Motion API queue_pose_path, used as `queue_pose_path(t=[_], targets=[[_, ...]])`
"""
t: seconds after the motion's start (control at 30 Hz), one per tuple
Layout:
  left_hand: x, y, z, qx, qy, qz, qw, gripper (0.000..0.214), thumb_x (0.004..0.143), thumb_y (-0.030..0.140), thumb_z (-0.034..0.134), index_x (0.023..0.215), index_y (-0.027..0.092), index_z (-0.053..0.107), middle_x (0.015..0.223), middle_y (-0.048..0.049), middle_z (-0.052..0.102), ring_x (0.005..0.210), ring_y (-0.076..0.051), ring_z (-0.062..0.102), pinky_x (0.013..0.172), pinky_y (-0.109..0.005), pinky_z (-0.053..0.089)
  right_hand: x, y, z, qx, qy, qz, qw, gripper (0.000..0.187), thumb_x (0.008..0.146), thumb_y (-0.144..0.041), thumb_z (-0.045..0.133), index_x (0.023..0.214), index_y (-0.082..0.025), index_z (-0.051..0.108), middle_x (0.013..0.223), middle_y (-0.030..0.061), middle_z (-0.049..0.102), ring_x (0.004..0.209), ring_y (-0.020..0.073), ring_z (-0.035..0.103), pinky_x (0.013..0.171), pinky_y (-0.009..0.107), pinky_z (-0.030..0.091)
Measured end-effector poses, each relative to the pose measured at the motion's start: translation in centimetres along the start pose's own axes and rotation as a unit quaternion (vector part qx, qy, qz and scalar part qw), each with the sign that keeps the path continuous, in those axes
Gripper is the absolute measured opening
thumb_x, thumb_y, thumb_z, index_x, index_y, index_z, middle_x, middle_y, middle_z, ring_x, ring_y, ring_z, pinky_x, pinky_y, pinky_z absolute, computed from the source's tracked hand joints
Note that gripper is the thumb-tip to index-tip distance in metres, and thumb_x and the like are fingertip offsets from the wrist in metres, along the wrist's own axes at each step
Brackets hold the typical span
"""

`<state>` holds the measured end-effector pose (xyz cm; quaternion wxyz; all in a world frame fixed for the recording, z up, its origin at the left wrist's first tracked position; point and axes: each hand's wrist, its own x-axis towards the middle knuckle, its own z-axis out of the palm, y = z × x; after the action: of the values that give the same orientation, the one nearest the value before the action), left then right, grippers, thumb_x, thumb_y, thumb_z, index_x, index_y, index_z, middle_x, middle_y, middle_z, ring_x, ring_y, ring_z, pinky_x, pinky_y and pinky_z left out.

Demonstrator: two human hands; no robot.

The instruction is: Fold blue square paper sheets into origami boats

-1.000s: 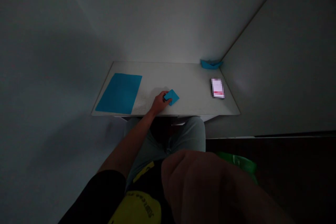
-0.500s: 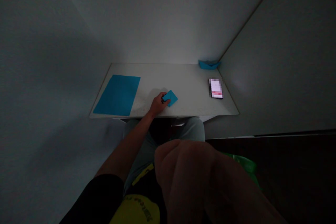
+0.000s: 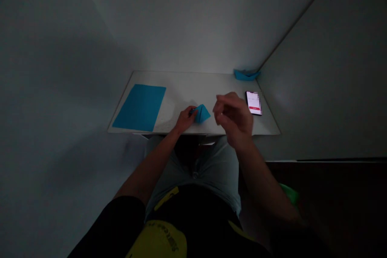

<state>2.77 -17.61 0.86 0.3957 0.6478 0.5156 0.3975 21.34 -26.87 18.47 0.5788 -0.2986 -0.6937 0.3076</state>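
Observation:
A small piece of folded blue paper, roughly diamond-shaped with a crease down it, is pinched at its left side by my left hand near the table's front edge. To the right of it, raised above the table, is my right hand, its fingers curled and apart with nothing in them. It does not touch the folded paper. A flat blue sheet of paper lies on the left part of the table.
The narrow white table stands against the wall. At its back right corner sits a folded blue paper boat. A lit phone lies on the right side. Something green shows low on the right.
My right hand has gone from close in front of the camera forward and down toward the folded paper. The left hand keeps its grip, and the paper has turned slightly.

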Motion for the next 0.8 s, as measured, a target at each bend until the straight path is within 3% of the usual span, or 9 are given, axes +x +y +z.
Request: queue_pose_path(t=[0.07,0.17,0.27,0.37,0.5,0.67,0.8], targets=[[0.0,0.2,-0.1,-0.014,0.010,0.004,1.000,0.025,0.106,0.040,0.062,0.115,0.020,0.075,0.102,-0.0041,0.080,0.089,-0.019,0.071,0.085,-0.032,0.057,-0.1,5.5,-0.6,-0.086,0.041,0.071,0.993,0.038,0.104,-0.058,0.065,0.136,-0.038,0.071,0.110,0.0060,0.065,0.080,0.0211,0.059,0.074,0.041,0.061],[0.1,0.3,-0.2,-0.042,0.008,0.004,0.999,0.024,0.103,0.040,0.066,0.108,0.020,0.077,0.103,-0.0044,0.081,0.089,-0.019,0.073,0.086,-0.032,0.059,-2.4,13.3,-1.3,-0.181,0.053,0.183,0.965,0.050,0.096,-0.065,0.072,0.127,-0.026,0.076,0.113,0.0102,0.067,0.069,0.0181,0.055,0.072,0.042,0.060],[0.2,0.3,-0.3,-0.057,0.005,0.003,0.998,0.026,0.100,0.043,0.069,0.103,0.019,0.078,0.102,-0.0051,0.081,0.091,-0.020,0.073,0.090,-0.034,0.059,-4.9,17.9,-1.3,-0.184,0.018,0.231,0.955,0.052,0.095,-0.071,0.068,0.111,-0.023,0.079,0.108,0.0115,0.071,0.071,0.0204,0.059,0.076,0.044,0.060],[0.3,0.2,-0.5,-0.071,0.001,-0.001,0.997,0.025,0.097,0.041,0.071,0.098,0.018,0.079,0.100,-0.0055,0.081,0.094,-0.021,0.072,0.093,-0.035,0.059,-5.9,19.2,-0.9,-0.170,0.010,0.237,0.956,0.050,0.098,-0.072,0.063,0.098,-0.024,0.078,0.099,0.0089,0.073,0.074,0.0215,0.062,0.078,0.042,0.059],[0.6,-0.1,-0.7,-0.097,0.008,-0.017,0.995,0.021,0.095,0.038,0.073,0.096,0.018,0.079,0.101,-0.0067,0.081,0.098,-0.022,0.073,0.095,-0.037,0.059,-5.6,19.2,-0.8,-0.152,0.021,0.227,0.962,0.048,0.097,-0.070,0.063,0.093,-0.024,0.075,0.097,0.0079,0.074,0.077,0.0214,0.063,0.077,0.038,0.056],[0.9,-0.9,-0.7,-0.168,0.057,-0.037,0.983,0.028,0.091,0.046,0.078,0.093,0.019,0.075,0.093,-0.0044,0.078,0.092,-0.021,0.072,0.092,-0.037,0.061,-5.7,19.7,-1.1,-0.105,0.098,0.260,0.955,0.051,0.094,-0.076,0.064,0.094,-0.025,0.068,0.087,0.0032,0.069,0.073,0.0195,0.061,0.071,0.034,0.053],[1.2,-1.4,-0.4,-0.283,0.117,-0.054,0.950,0.041,0.088,0.057,0.083,0.091,0.020,0.064,0.089,-0.0015,0.071,0.086,-0.017,0.072,0.091,-0.038,0.064,-6.0,20.1,-1.4,-0.045,0.183,0.264,0.946,0.053,0.090,-0.079,0.066,0.095,-0.027,0.056,0.078,-0.0040,0.061,0.067,0.0162,0.061,0.068,0.031,0.053]])
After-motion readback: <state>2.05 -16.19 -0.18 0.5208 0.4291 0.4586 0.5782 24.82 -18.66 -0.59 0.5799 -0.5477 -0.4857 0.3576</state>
